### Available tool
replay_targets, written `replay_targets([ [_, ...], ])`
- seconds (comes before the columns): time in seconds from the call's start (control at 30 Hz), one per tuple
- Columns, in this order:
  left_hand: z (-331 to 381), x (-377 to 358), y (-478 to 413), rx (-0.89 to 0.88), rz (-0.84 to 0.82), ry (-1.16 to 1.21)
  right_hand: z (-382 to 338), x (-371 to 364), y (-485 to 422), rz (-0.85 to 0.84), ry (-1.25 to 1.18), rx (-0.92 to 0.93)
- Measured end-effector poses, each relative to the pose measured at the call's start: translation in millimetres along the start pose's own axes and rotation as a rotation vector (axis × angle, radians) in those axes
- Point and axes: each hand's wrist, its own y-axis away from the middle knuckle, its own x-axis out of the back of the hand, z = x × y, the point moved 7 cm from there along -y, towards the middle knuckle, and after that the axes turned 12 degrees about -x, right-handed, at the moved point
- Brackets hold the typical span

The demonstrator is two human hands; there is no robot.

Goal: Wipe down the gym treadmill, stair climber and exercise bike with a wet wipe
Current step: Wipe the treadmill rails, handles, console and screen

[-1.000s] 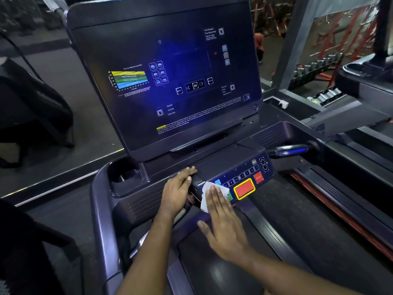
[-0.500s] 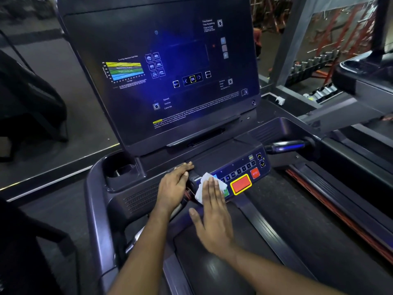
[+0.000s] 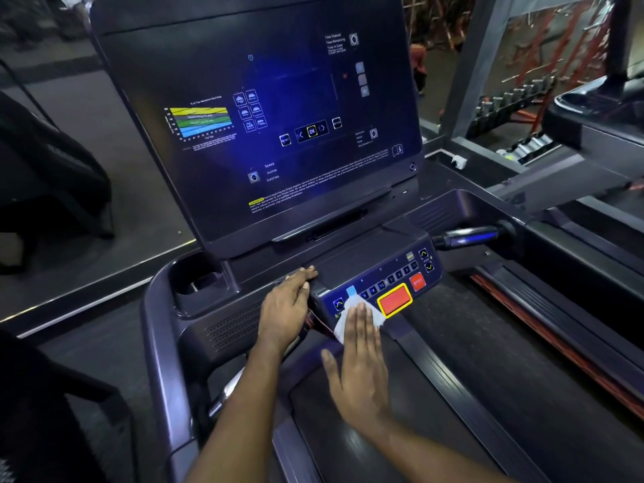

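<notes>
I stand on a dark treadmill (image 3: 163, 343) with a large lit screen (image 3: 278, 116) and a button panel (image 3: 386, 284) below it. My right hand (image 3: 359, 364) lies flat with straight fingers, pressing a white wet wipe (image 3: 352, 308) against the left part of the button panel, beside the big red button (image 3: 395, 299). My left hand (image 3: 287, 308) rests flat on the console edge just left of the panel, fingers straight.
A cup holder (image 3: 198, 280) sits at the console's left. A dark handle grip (image 3: 470, 237) juts out at the right. The treadmill belt (image 3: 453, 395) runs below. Another machine (image 3: 592, 134) stands at the right, a dumbbell rack (image 3: 515, 99) behind it.
My right hand with the wipe has slid slightly left along the button panel, away from the red button. The left hand stays on the console edge. The view has shifted a little.
</notes>
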Motion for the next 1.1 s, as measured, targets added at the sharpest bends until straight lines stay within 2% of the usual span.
replay_targets([
  [0.1, 0, 0, -2, 0.000, 0.005, -0.004, 5, 1, -7, 0.007, 0.028, -0.021],
  [0.23, 1, 0, 1, 0.002, 0.004, -0.018, -9, 15, -41, 0.058, 0.083, -0.176],
  [0.4, 1, 1, 0, -0.003, 0.013, -0.022, -3, 10, -11, 0.006, 0.117, -0.165],
  [0.6, 1, -1, 1, 0.002, -0.009, -0.036, -7, 24, -64, -0.033, 0.110, -0.464],
  [0.77, -1, -1, -1, 0.009, -0.009, -0.035, -1, 31, -53, -0.032, 0.138, -0.411],
  [0.93, -3, -2, 0, 0.004, -0.001, -0.034, 27, 47, -100, -0.079, 0.111, -0.638],
  [1.1, -3, -3, -2, 0.000, -0.001, -0.036, 26, 38, -72, -0.085, 0.198, -0.459],
])
